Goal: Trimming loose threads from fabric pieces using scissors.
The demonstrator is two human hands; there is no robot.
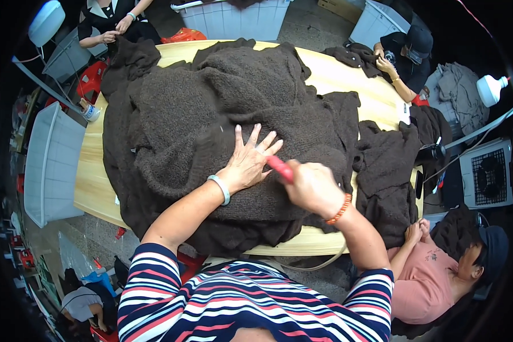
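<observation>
A large heap of dark brown knitted garments (179, 108) covers most of the light wooden table (91, 176). My left hand (248, 157) lies flat on the knit near the middle, fingers spread, with nothing held. Close beside it on the right, my right hand (312, 185) is closed around a red-handled tool (280, 169). The tool's red end points toward my left fingers. Motion blurs this hand, and the rest of the tool is too unclear to name its kind.
Co-workers sit around the table: one person in pink (424, 279) at near right, another in a black cap (407, 62) at far right, a third (117, 23) at far left. A white bin (54, 165) stands left. More knitwear (385, 182) lies on the table's right.
</observation>
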